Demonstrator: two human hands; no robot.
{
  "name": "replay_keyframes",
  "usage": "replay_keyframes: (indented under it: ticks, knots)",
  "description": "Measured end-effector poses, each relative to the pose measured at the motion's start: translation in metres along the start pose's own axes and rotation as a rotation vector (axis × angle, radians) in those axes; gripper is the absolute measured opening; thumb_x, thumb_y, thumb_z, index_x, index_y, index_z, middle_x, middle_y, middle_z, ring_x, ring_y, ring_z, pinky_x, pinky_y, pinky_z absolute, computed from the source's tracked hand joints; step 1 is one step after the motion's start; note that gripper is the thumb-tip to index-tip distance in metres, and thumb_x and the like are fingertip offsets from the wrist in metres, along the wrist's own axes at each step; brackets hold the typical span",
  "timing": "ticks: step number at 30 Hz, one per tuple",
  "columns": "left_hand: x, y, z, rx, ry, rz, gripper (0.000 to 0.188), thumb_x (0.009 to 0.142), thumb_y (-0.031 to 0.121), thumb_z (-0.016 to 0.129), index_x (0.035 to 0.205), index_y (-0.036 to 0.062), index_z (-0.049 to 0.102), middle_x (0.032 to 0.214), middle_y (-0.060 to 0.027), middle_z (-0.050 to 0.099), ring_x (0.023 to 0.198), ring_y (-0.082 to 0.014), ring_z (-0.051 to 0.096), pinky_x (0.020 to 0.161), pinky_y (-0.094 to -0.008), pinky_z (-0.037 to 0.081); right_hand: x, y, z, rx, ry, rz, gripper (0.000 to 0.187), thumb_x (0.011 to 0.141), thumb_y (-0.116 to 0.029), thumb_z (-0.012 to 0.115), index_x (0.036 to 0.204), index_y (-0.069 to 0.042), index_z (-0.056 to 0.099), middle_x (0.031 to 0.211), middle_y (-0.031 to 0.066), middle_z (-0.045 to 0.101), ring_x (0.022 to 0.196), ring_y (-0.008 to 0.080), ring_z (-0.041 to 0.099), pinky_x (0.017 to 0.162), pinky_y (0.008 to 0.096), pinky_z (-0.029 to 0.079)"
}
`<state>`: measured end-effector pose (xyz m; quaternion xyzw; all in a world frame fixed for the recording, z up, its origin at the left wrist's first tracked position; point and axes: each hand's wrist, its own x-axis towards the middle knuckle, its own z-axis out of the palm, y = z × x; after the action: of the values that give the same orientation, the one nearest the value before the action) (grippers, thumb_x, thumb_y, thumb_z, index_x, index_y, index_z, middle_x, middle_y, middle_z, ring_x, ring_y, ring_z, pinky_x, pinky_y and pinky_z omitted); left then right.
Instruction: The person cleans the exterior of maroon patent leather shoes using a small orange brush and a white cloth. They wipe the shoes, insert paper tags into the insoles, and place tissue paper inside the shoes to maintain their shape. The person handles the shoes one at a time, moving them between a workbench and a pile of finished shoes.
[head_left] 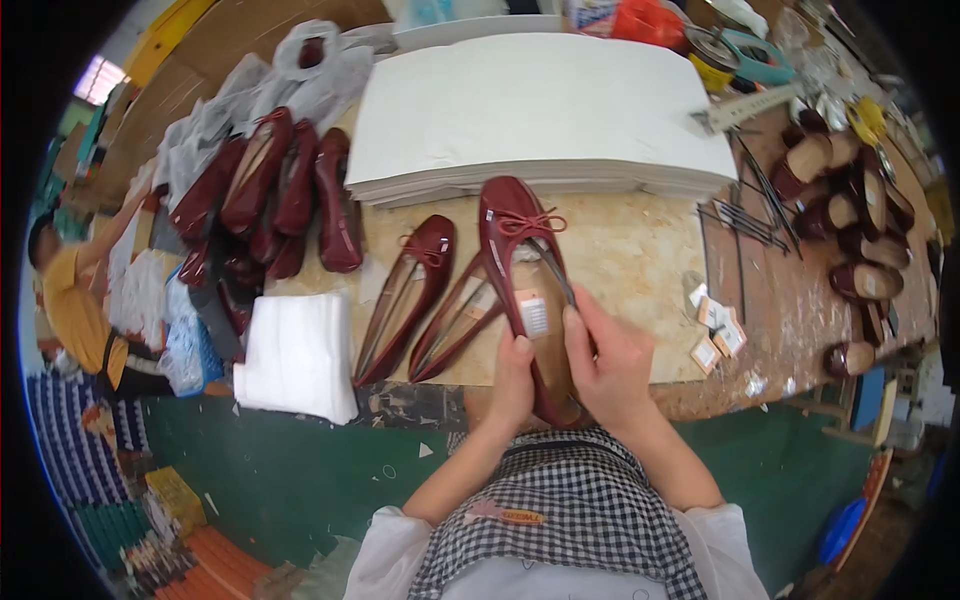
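Between my two hands I hold a dark red patent ballet flat (497,207) with a thin bow, its toe pointing away from me. My left hand (511,385) closes on its left side, thumb near the insole. Around the right side wraps my right hand (607,355), thumb on the topline. An orange-and-white tag (533,314) lies inside the shoe. To the left, a matching ballet flat (428,247) rests on the table. Another flat (452,312) lies partly hidden behind the held one.
A thick stack of white paper (530,105) covers the table's back. More red shoes (340,200) crowd the left, and others (865,282) the right. White tissue (297,357) sits at the front left; loose tags (718,328) and thin black rods (745,225) lie right. A person (80,300) works far left.
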<state>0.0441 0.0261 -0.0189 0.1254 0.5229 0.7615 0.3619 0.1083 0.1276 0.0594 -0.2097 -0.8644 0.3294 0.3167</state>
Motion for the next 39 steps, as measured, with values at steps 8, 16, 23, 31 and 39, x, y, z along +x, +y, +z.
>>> replay_keyframes:
  ticks: [8, 16, 23, 31, 39]
  knots:
    - [-0.018, 0.076, -0.039, 1.208, -0.067, 0.158, 0.056, 0.079, 0.025, 0.07, 0.128, 0.0073, 0.05, 0.123, -0.0196, 0.053, 0.118, -0.0308, 0.05, 0.103, -0.043, 0.037, -0.023, 0.008, -0.036, 0.304, -0.335, 0.384, 0.034, 0.093, -0.014, 0.058, 0.125, -0.003, 0.06, 0.074, 0.0066, 0.069, 0.051, 0.0095, 0.052, 0.049, 0.0266, 0.044]
    - [0.015, 0.093, -0.094, 1.765, -0.147, 0.29, 0.045, 0.069, 0.021, 0.073, 0.11, 0.0077, 0.064, 0.118, -0.021, 0.055, 0.112, -0.0402, 0.048, 0.096, -0.0513, 0.035, -0.016, 0.05, -0.069, 0.105, -0.439, 0.249, 0.033, 0.09, -0.018, 0.06, 0.122, -0.013, 0.063, 0.084, 0.012, 0.07, 0.069, 0.0256, 0.066, 0.065, 0.0353, 0.051]
    - [0.11, 0.242, -0.212, 2.029, 0.344, 0.708, 0.045, 0.076, 0.008, 0.068, 0.119, 0.0025, 0.056, 0.128, -0.0233, 0.05, 0.124, -0.038, 0.045, 0.106, -0.0442, 0.033, -0.057, 0.158, -0.206, -0.067, -0.128, 0.524, 0.027, 0.087, -0.019, 0.06, 0.11, -0.009, 0.069, 0.084, 0.016, 0.069, 0.076, 0.0319, 0.067, 0.07, 0.038, 0.053]
    - [0.204, 0.282, -0.246, 2.637, 0.326, 0.029, 0.069, 0.083, 0.064, 0.05, 0.139, 0.0247, 0.046, 0.117, -0.0248, 0.061, 0.105, -0.0424, 0.059, 0.088, -0.0543, 0.047, -0.126, 0.338, -0.371, -0.943, 0.189, 0.798, 0.032, 0.081, -0.016, 0.064, 0.111, -0.006, 0.064, 0.093, 0.0172, 0.065, 0.084, 0.0342, 0.063, 0.074, 0.0434, 0.051]
    - [0.217, 0.208, -0.008, 2.152, 0.027, 0.837, 0.047, 0.074, 0.006, 0.069, 0.119, 0.0036, 0.057, 0.132, -0.022, 0.048, 0.127, -0.0369, 0.042, 0.107, -0.0435, 0.032, -0.084, 0.37, -0.376, -0.323, -0.161, 0.502, 0.027, 0.086, -0.028, 0.062, 0.099, -0.006, 0.07, 0.086, 0.0168, 0.069, 0.079, 0.0353, 0.066, 0.077, 0.0432, 0.052]
